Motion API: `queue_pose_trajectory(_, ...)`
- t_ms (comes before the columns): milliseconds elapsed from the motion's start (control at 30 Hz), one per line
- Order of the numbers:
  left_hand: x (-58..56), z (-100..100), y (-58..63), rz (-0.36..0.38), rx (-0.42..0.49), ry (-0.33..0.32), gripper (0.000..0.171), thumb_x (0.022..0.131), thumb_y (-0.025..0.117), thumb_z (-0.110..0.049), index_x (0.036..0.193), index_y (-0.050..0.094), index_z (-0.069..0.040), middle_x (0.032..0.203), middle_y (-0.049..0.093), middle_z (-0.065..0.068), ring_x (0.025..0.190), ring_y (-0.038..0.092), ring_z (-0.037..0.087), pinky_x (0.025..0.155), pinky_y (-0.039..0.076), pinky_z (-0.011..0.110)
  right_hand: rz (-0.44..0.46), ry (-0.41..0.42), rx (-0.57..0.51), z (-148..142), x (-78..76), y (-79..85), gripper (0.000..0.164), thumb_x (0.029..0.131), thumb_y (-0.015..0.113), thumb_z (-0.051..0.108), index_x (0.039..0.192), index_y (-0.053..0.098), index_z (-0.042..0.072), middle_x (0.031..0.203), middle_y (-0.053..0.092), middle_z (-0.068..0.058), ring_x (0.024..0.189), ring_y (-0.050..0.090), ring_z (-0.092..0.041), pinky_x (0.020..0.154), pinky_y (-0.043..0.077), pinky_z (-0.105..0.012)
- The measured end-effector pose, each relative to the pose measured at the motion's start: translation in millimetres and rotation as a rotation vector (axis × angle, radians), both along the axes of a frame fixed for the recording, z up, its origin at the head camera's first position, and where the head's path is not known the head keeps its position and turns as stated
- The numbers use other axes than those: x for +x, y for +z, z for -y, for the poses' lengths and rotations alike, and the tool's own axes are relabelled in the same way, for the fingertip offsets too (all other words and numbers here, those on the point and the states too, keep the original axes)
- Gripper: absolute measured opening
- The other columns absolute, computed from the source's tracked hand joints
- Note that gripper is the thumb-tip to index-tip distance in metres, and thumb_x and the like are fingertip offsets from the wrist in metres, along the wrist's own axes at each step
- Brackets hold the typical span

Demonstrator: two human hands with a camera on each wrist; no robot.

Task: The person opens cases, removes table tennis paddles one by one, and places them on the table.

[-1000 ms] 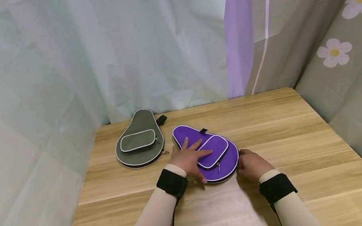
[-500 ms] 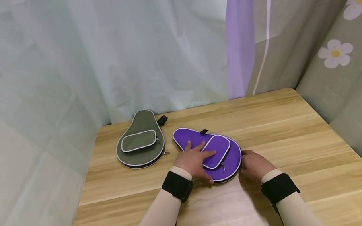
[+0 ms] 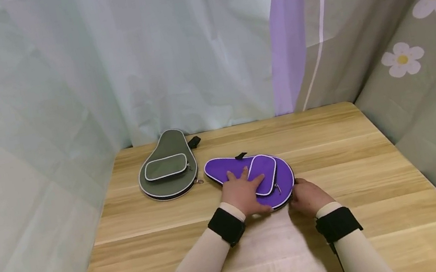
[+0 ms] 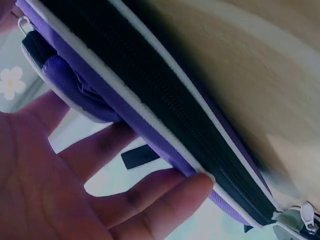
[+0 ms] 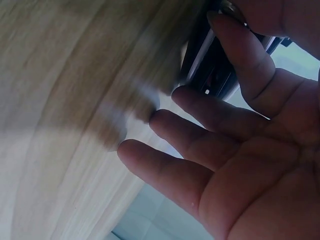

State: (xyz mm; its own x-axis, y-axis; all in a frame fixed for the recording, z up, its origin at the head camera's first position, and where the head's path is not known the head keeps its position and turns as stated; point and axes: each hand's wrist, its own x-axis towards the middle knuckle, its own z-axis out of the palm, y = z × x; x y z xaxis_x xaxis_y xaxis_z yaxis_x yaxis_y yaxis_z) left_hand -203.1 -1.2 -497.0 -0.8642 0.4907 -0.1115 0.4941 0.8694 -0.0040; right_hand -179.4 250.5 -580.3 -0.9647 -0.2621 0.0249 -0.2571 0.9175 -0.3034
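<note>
A purple paddle case (image 3: 265,166) with white piping lies flat on the wooden table, its narrow end toward the left. Across its front and small zipped pocket, my left hand (image 3: 242,195) rests with fingers spread. The left wrist view shows the case's dark zipper band (image 4: 165,95) closed along the visible stretch, fingertips at its piping. At the case's right edge is my right hand (image 3: 309,196). Its thumb and index finger pinch a small metal zipper pull (image 5: 232,9), partly hidden, while the other fingers extend toward the tabletop.
Behind and left of the purple case lies a grey-green paddle case (image 3: 165,147) with a black strap loop (image 3: 195,142). Curtains (image 3: 194,52) hang along the table's back and both sides. Thin cables trail from the black wrist bands (image 3: 337,224).
The purple case has turned counterclockwise, its narrow end dropping nearer to level and its wide end shifting right. My left hand has moved right with it; the right hand stays nearly in place.
</note>
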Motion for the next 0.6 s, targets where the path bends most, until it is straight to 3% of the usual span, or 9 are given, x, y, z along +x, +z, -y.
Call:
queue_pose_trajectory(133, 2.3, -7.0, -1.4, -0.038, -0.018, 0.019, 0.108, 0.077, 0.079, -0.093, 0.17, 0.052, -0.045, 0.178, 0.051, 0.017, 0.147, 0.056, 0.071, 0.093, 0.068, 0.057, -0.014, -0.001, -0.001, -1.2, -0.1, -1.2, 0.007, 0.085, 0.081, 0.012, 0.079, 0.077, 0.01, 0.11, 0.081, -0.016, 0.11, 0.077, -0.036, 0.101, 0.064, -0.057)
queue_pose_trajectory(300, 6.6, -16.8, -2.1, -0.091, -0.046, 0.042, 0.109, 0.077, 0.077, -0.096, 0.169, 0.054, -0.043, 0.173, 0.056, 0.019, 0.139, 0.065, 0.068, 0.1, 0.066, 0.058, -0.031, -0.01, -0.006, -5.3, -1.3, -1.2, 0.003, 0.085, 0.08, 0.011, 0.085, 0.08, 0.008, 0.11, 0.08, -0.017, 0.109, 0.078, -0.038, 0.1, 0.064, -0.058)
queue_pose_trajectory(600, 18.2, -38.6, -4.4, -0.159, -0.084, 0.121, 0.113, 0.078, 0.071, -0.101, 0.168, 0.057, -0.035, 0.162, 0.065, 0.029, 0.107, 0.084, 0.044, 0.112, 0.062, 0.065, -0.012, -0.001, -0.002, -9.6, -1.4, 0.2, 0.01, 0.091, 0.075, 0.012, 0.095, 0.082, 0.006, 0.105, 0.077, -0.012, 0.104, 0.076, -0.034, 0.096, 0.064, -0.056)
